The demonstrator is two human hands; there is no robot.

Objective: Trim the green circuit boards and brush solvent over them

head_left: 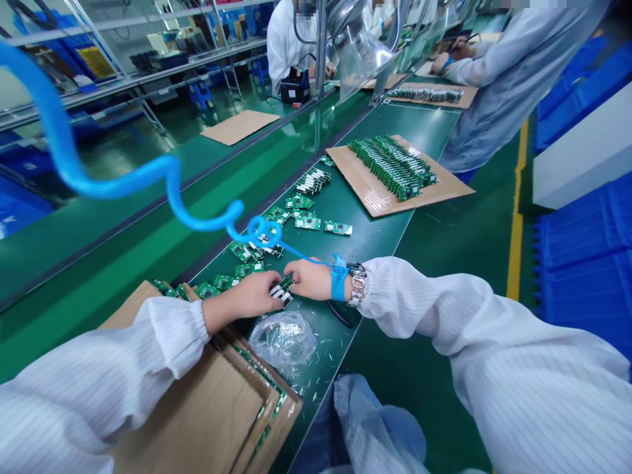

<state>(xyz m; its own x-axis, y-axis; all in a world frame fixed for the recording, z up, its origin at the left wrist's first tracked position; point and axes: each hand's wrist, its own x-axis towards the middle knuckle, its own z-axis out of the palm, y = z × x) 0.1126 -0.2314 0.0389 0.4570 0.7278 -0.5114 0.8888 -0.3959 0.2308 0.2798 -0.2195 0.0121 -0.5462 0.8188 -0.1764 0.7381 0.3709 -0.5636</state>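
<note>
My left hand (247,294) grips a small stack of green circuit boards (282,293) with white parts, held over the bench. From the other side, the fingers of my right hand (312,279) are closed at the same boards. A blue wrist strap (338,278) with a coiled blue cord (148,176) sits on my right wrist. Below that wrist a dark curved handle (342,316) sticks out; whether my hand holds it is hidden. Loose circuit boards (307,223) lie beyond my hands. Close in front is a clear plastic bag (285,337), with small clippings scattered around it.
Rows of upright boards (390,164) stand on a cardboard sheet (444,187) farther along the bench (365,240). Stacked cardboard sheets (207,395) with boards between them lie under my left arm. Co-workers sit at left back and stand at right (513,85). Blue crates (587,263) line the right.
</note>
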